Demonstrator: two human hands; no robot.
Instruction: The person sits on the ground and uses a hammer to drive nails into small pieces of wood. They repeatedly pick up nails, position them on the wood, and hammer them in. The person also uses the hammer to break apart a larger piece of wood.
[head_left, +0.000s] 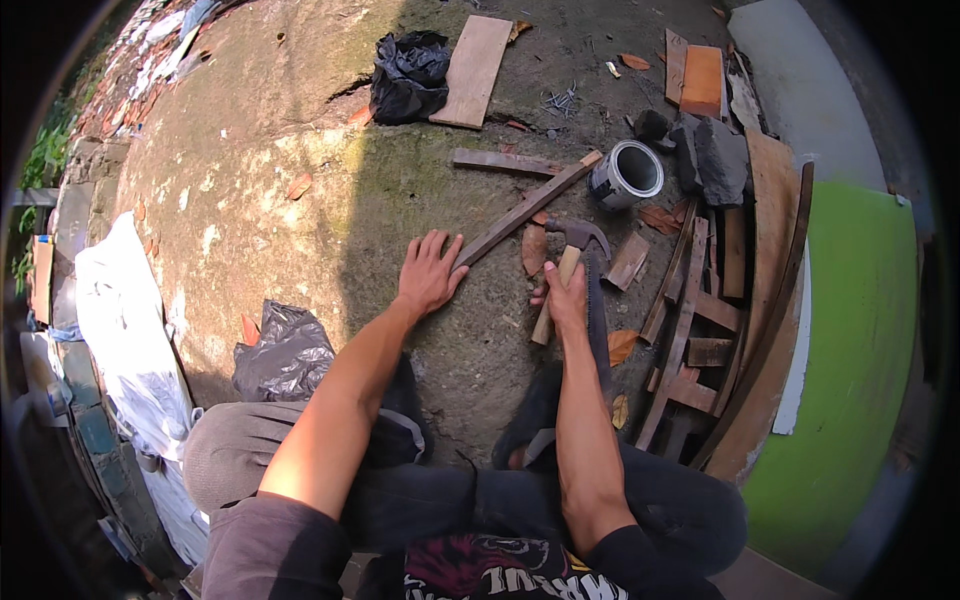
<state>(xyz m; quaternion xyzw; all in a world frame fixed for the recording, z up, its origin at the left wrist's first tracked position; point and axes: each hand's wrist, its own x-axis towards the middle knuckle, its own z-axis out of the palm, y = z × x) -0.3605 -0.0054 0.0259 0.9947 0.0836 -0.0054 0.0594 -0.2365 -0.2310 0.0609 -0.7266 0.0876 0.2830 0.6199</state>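
My right hand (pixel 566 297) grips a claw hammer (pixel 576 236) by its pale wooden handle, with the dark metal head pointing away from me. My left hand (pixel 430 272) lies flat on the ground, fingers spread, against the near end of a long wooden strip (pixel 525 215). That strip runs diagonally to the far right, its far end beside an open paint can (pixel 627 175). A dark toothed saw blade (pixel 598 325) lies just right of the hammer, partly hidden by my right hand. Another short wooden strip (pixel 505 162) lies beyond the diagonal one.
Stacked wood pieces (pixel 690 330) lie at the right, beside a green board (pixel 850 350). Dark stone blocks (pixel 712 160) stand behind the can. Loose nails (pixel 562 100), a flat board (pixel 474 72) and a black plastic bag (pixel 410 78) lie farther off. Another black bag (pixel 285 352) sits left.
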